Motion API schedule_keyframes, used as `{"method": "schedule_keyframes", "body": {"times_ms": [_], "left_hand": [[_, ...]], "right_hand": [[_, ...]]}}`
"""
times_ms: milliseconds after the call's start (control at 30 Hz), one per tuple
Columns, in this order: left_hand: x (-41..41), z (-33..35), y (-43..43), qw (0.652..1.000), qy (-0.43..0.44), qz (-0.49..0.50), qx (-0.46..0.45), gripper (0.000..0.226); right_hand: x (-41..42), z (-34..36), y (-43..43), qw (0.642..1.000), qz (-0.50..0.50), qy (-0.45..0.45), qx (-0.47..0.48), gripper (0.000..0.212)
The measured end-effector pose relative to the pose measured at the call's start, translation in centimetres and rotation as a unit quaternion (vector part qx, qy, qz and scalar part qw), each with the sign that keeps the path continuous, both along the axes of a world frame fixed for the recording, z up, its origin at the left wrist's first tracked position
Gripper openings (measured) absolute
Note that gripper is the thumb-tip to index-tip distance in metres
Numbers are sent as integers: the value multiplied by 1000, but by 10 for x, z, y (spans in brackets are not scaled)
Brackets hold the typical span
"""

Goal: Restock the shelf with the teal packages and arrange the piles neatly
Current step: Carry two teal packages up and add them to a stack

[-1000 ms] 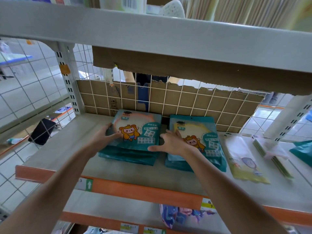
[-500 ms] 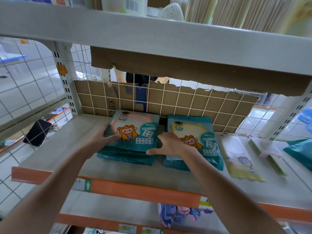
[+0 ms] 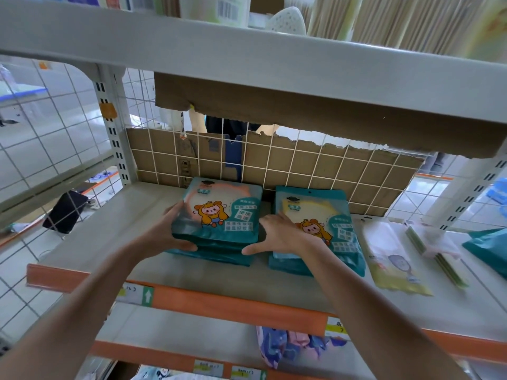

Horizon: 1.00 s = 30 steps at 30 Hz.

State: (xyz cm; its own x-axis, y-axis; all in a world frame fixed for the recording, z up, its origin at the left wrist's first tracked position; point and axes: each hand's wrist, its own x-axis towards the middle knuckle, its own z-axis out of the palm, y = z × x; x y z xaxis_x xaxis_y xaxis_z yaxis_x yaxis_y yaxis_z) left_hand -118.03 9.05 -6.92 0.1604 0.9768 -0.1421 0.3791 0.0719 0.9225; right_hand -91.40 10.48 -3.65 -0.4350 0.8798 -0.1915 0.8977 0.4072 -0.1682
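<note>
Teal left pile (image 3: pixel 219 223) sits on the shelf (image 3: pixel 109 242), second pile (image 3: pixel 340 237) at its 3 o'clock. My left hand (image 3: pixel 162 234) clasps the 9 o'clock edge, thumb curled along the front. My right hand (image 3: pixel 282 234) presses flat-fingered at 3 o'clock, gripping nothing. Squeezing both sides to square it up, I reckon.

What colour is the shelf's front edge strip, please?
The front edge strip is orange, seen in the head view.

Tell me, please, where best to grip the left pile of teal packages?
Probably its left and right edges, from the open front: the left pile lies flat, stacked loosely, with the wire grid close behind.
</note>
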Motion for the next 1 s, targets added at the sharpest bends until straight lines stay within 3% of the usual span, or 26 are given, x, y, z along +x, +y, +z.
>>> {"method": "schedule_keyframes", "body": {"times_ms": [500,600,767,1000], "left_hand": [[-6,-1,-1,999,28,-18,11,100],[-7,6,-3,990,132,-27,32,99],[12,31,-3,928,351,-48,118,90],[60,39,-2,863,437,-147,207,85]], "right_hand": [[3,3,-5,1000,-23,-8,-3,89],[11,5,-10,1000,-20,-9,7,97],[31,7,-20,996,-60,55,41,81],[63,3,-51,984,-132,83,91,70]]}}
